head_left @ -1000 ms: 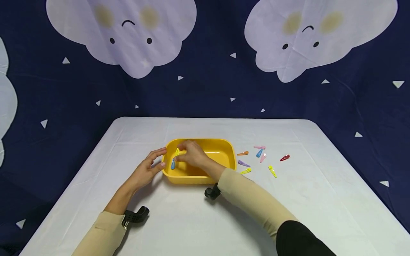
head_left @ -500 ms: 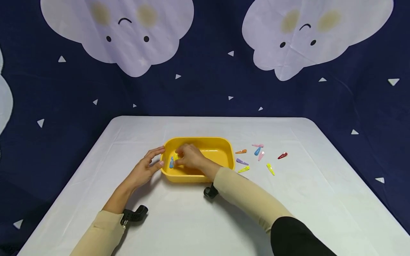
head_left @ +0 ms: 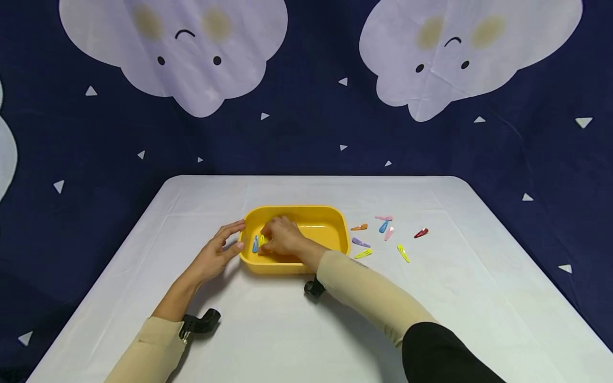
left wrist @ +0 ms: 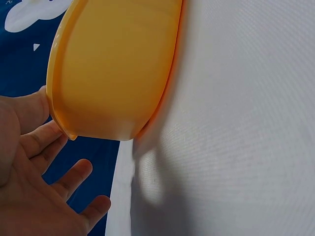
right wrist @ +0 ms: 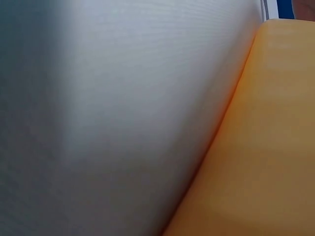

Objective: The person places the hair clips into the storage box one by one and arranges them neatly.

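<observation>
In the head view, a yellow plastic tray point(head_left: 330, 213) sits on the table. My left hand point(head_left: 214, 259) touches its left rim with thumb and fingertips; the left wrist view shows the other fingers spread. Reaching into the tray, my right hand point(head_left: 284, 237) pinches a yellow hair clip point(head_left: 261, 240), partly covered by the fingers. A blue hair clip point(head_left: 255, 244) lies just left of it on the tray floor. The right wrist view has only the tray's outer wall point(right wrist: 266, 142) and tablecloth, without the hand's fingers.
Right of the tray lie several loose hair clips: orange point(head_left: 359, 227), purple point(head_left: 361, 242), yellow point(head_left: 363, 254), another yellow point(head_left: 403, 253), blue point(head_left: 383, 226), two pink ones point(head_left: 389, 233) and dark red point(head_left: 421, 233). A white cloth covers the table point(head_left: 268, 340).
My right hand has lowered the yellow clip from above the tray floor to beside the blue clip. The left hand stays at the rim. The head view has shifted slightly.
</observation>
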The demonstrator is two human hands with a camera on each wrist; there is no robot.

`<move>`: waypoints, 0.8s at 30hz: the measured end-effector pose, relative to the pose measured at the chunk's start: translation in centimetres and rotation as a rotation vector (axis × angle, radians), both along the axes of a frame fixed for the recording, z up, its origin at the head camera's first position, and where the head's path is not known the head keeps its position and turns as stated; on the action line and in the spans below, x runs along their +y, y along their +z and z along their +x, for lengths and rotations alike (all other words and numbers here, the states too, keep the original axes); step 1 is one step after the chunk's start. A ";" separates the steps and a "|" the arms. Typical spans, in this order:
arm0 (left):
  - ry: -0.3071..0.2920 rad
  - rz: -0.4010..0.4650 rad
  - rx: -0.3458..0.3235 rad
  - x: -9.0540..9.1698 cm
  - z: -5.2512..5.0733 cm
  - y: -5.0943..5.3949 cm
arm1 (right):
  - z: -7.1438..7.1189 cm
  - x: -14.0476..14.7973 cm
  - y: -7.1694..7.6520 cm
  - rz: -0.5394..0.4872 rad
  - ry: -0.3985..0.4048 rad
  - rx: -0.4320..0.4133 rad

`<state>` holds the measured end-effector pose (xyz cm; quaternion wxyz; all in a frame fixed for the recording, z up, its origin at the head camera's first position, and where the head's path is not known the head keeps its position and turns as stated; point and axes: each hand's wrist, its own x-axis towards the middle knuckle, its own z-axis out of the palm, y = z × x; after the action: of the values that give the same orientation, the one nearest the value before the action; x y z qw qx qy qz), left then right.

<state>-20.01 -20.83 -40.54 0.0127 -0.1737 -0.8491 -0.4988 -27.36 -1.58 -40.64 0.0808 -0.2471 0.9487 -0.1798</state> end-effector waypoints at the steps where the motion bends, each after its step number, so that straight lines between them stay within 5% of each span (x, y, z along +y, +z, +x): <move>1: 0.000 0.001 -0.001 0.0 0.0 0.0 | 0.0 0.0 0.0 0.003 0.004 0.004; 24: -0.002 0.001 -0.005 0.0 -0.1 -0.1 | 0.4 0.1 0.2 0.058 0.045 0.049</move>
<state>-20.07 -20.83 -40.61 0.0102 -0.1733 -0.8487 -0.4996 -26.98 -1.47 -40.47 0.0688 -0.2703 0.9494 -0.1443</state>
